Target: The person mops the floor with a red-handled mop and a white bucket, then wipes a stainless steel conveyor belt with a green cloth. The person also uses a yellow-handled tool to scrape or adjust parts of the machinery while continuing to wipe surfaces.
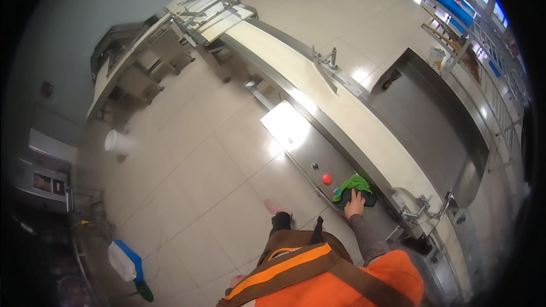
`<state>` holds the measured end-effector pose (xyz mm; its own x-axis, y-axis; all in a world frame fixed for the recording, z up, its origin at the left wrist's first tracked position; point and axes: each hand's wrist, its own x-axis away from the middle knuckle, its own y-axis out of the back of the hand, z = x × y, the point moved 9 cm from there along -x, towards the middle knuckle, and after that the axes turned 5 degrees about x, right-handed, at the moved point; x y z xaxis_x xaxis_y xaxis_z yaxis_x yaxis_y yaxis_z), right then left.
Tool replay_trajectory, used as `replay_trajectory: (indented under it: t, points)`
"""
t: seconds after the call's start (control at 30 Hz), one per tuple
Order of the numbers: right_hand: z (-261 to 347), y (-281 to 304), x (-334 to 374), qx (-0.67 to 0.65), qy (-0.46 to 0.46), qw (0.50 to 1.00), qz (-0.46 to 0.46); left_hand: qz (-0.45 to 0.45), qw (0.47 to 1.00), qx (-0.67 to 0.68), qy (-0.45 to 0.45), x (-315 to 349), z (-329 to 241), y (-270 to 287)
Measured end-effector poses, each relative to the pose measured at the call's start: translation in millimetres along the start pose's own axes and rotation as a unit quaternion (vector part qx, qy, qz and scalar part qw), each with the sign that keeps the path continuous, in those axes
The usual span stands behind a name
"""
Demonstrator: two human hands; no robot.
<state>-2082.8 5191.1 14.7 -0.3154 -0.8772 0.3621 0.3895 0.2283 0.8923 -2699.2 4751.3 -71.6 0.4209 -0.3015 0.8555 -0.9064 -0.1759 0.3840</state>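
My right hand [355,203] reaches down to a metal ledge [301,156] beside the conveyor. Its fingers press into a bunched bright green cloth [356,182], and a dark grey piece [370,199] lies under and beside them. How firmly they grip is hard to see. A round red button [327,179] sits on the ledge just left of the cloth, with a small dark knob [315,166] farther along. My left hand cannot be made out; a small pinkish patch by my apron's left edge is too unclear to name.
A curved conveyor with a cream belt [352,115] runs past on my right, with a wide steel tray [432,119] beyond it. Metal brackets [424,207] stick up at its near end. A white bucket [118,142] and a blue-and-white container [126,261] are on the left.
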Motion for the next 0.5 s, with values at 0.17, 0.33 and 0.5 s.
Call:
replay_trajectory:
  t: [0.17,0.33,0.5]
  points:
    - [31,41,-45,-0.004,0.059,0.994,-0.089,0.074,0.997,0.003,-0.038,-24,-267,8]
    - [108,34,-106,-0.003,0.174,0.981,-0.084,0.030,0.986,-0.016,-0.162,-49,-462,71]
    - [185,41,-141,0.006,0.206,0.978,-0.027,0.014,0.983,-0.020,-0.184,-69,-585,91]
